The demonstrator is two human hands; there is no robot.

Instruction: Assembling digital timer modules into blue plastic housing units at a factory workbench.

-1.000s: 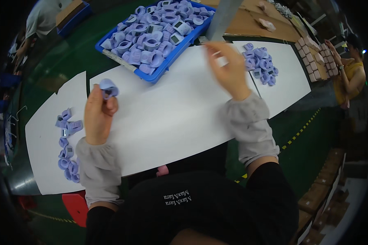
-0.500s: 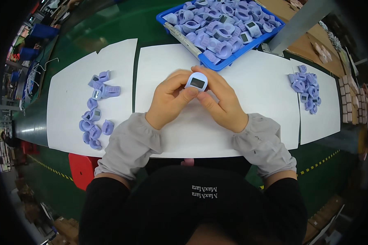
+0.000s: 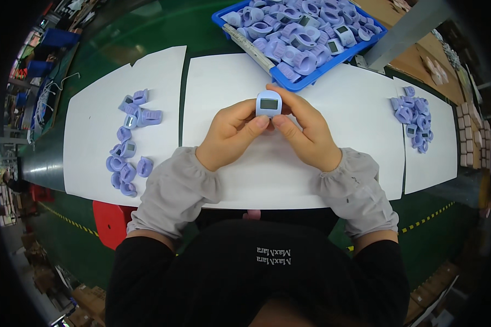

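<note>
Both hands meet over the middle white sheet (image 3: 229, 76) and hold one small lilac plastic part with a little dark screen (image 3: 269, 103). My left hand (image 3: 229, 136) grips it from the left with thumb and fingers. My right hand (image 3: 305, 136) pinches it from the right, fingers curled behind it. The screen faces up toward me. Grey sleeve covers sit on both forearms.
A blue tray (image 3: 360, 52) heaped with several lilac parts stands at the far edge. A loose pile of lilac parts (image 3: 128, 150) lies on the left sheet, another pile (image 3: 414, 117) on the right sheet. The table top is green; a red stool (image 3: 112, 220) is lower left.
A second ago my hands were apart, the left holding a part, the right reaching toward the right pile. They have come together on one screened part and hold it almost still.
</note>
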